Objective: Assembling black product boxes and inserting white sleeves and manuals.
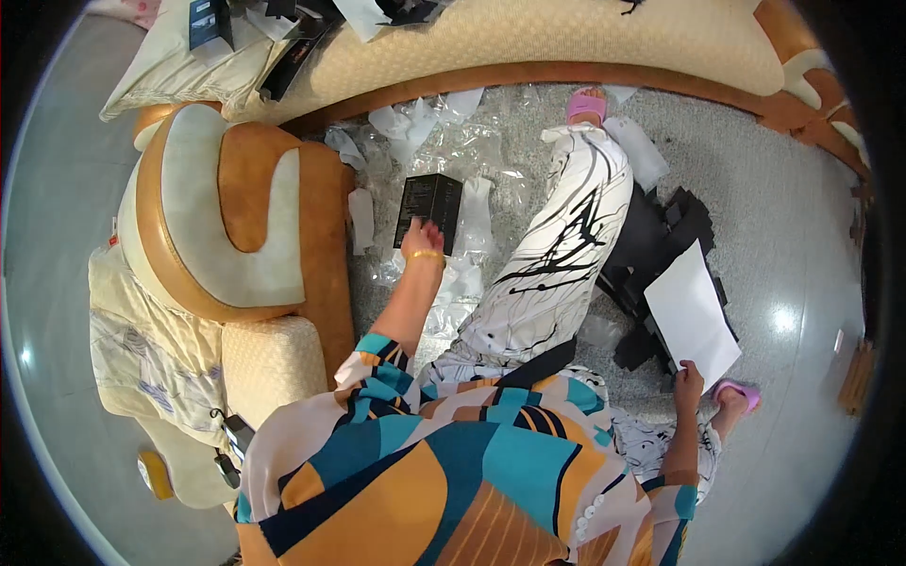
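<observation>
My left hand point(423, 240), with a yellow bracelet at the wrist, grips a black box point(431, 200) by its near edge, fingers bent against it. Small print covers one face of the box. Out to the right, my right hand point(689, 379) pinches the near corner of a white sheet point(694, 316), flat and stiff-looking. That sheet lies over a heap of black cardboard pieces point(651, 236) on the floor and hides part of them.
Clear plastic wrap and white paper scraps point(406, 127) litter the grey rug. An orange and cream armchair point(236, 217) stands at left. Along the far side runs a long sofa point(528, 42) with more packaging at its left end. My legs in patterned trousers point(557, 236) are between both hands.
</observation>
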Available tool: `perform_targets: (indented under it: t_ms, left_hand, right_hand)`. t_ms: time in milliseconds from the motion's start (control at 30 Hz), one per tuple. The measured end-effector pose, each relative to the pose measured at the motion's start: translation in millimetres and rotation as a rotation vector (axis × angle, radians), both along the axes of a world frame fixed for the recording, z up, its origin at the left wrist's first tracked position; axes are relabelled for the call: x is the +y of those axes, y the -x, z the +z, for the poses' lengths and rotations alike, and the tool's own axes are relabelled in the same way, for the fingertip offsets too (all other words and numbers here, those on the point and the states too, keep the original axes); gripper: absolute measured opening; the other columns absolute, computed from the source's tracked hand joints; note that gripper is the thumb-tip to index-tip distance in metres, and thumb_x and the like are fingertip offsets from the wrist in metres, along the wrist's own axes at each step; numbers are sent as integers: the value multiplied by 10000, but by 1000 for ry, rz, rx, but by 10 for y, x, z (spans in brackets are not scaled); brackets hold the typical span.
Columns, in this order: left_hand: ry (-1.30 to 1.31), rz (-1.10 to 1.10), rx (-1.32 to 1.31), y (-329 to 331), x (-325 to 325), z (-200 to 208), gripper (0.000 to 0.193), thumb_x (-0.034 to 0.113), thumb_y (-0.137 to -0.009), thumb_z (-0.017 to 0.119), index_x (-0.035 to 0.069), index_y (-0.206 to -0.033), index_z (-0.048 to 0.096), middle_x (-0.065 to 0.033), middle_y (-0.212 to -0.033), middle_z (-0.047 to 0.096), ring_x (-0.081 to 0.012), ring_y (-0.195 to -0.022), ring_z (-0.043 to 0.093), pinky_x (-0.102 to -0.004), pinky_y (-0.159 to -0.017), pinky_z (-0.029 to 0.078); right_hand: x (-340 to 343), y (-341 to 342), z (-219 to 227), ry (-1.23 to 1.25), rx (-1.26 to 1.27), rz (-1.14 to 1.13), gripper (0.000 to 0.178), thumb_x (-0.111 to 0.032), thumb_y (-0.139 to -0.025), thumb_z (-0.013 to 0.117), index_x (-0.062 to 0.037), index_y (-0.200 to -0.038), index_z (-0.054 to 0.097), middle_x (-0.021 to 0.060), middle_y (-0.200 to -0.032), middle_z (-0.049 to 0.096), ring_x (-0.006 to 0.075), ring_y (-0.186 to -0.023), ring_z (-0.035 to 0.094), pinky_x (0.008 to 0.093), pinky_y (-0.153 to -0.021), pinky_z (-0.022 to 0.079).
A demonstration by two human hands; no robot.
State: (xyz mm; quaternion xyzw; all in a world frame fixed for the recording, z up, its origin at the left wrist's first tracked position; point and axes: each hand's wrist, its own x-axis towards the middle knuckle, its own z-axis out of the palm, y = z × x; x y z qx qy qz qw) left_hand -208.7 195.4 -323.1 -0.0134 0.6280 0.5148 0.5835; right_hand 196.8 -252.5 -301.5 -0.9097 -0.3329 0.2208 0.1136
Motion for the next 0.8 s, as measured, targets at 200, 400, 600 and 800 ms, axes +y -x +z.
perform_targets:
  t_ms: [200, 400, 600, 800]
  left_hand:
    - [522, 87, 364, 181, -113, -632, 400, 447, -757, 612, 60, -831, 546, -96, -818, 571, -212, -666, 510, -372, -615, 417]
    - [590, -42, 457, -71, 52, -267, 450, 410, -791, 560, 15, -1005, 564, -162, -1068, 551, -264, -889, 542, -371, -760, 420]
    - [-81, -10, 512, -123, 65, 104, 284, 224, -820, 573, -38, -927, 561, -129, -910, 589, -193, -757, 538, -307, -690, 430]
    - [-1078, -206, 451, -410, -36, 1746, 189, 187, -860, 531, 29, -756, 532, 42, -712, 514, -29, -628, 407, -185, -563, 352]
  right_hand:
    - [182, 445, 64, -45, 50, 197, 169, -28, -760, 475, -18, -899, 572, 186, -761, 585, 354, -749, 569, 393, -665, 441]
    - [169, 563, 71, 27, 60, 188, 185, -25, -730, 477, -40, -890, 569, 200, -848, 580, 377, -823, 548, 443, -704, 434]
    - [-98, 516, 44, -20, -11, 193, 178, -53, -735, 478, -43, -882, 579, 193, -860, 587, 375, -807, 552, 440, -702, 442]
    - [-351, 447, 20, -259, -83, 198, 210, -33, -718, 504, -18, -908, 590, 161, -705, 593, 275, -634, 586, 337, -600, 455]
